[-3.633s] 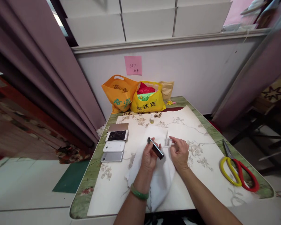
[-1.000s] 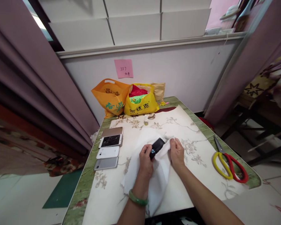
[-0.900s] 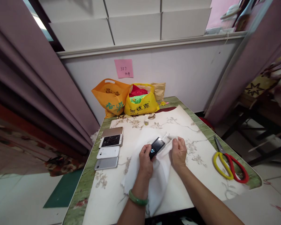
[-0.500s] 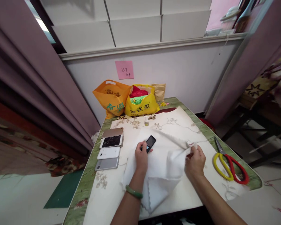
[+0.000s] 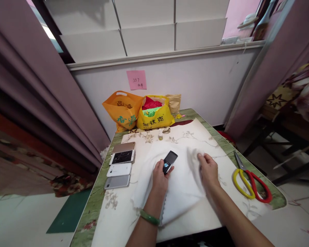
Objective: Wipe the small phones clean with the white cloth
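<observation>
A small black phone (image 5: 171,159) with a screen and a round blue-white button is gripped in my left hand (image 5: 160,176), tilted above a white cloth. The white cloth (image 5: 181,195) lies spread over the middle of the table, its scalloped edge showing near my left wrist. My right hand (image 5: 208,169) pinches the cloth's right side and lifts it a little; that part is blurred. A green bangle is on my left wrist. To the left, several phones lie in a column: gold (image 5: 123,148), cracked white-framed (image 5: 123,157), white (image 5: 119,169) and silver (image 5: 117,181).
Scissors (image 5: 249,181) with yellow and red handles lie at the right. At the back stand an orange bag (image 5: 123,109), a yellow bag (image 5: 156,116) and a brown packet (image 5: 174,103). A tiny bottle (image 5: 160,134) sits before them.
My left hand has moved slightly right with the black phone, which now shows more fully. My right hand has shifted left and up with the cloth, and the cloth's folds have changed.
</observation>
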Tool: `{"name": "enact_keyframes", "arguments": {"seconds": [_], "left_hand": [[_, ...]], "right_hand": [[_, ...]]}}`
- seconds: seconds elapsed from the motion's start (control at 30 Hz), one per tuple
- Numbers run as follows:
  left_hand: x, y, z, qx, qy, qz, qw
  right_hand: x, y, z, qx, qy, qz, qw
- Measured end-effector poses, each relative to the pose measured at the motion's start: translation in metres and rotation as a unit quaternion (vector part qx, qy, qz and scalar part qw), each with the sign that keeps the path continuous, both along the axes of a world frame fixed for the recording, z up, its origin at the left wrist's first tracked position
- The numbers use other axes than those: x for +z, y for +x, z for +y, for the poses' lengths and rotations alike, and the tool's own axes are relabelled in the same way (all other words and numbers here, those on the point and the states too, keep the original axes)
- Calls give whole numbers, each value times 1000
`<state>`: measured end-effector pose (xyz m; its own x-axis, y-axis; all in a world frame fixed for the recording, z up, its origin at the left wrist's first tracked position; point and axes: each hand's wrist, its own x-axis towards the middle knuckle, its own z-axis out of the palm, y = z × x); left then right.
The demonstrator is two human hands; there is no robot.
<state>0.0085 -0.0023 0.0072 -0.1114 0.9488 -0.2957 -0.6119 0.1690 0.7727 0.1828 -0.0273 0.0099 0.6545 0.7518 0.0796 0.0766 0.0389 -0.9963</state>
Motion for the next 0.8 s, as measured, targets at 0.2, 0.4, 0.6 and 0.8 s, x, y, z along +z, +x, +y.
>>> {"name": "enact_keyframes", "arguments": {"seconds": [0.2,0.4,0.6,0.8], "left_hand": [[-8,-1,2,-64,13,-37,997],[-9,-5,0,-68,9,-30,997],[-4,-5,-2,-128,33,17,991],[-5,-1,-4,-139,36,53,988]], "right_hand": [[15,-43,11,250,36,-29,967],[-7,-42,28,138,-31,-288,947],[-19,-36,35,165,-94,-295,936],[-21,-33,36,139,-102,-235,957]]}}
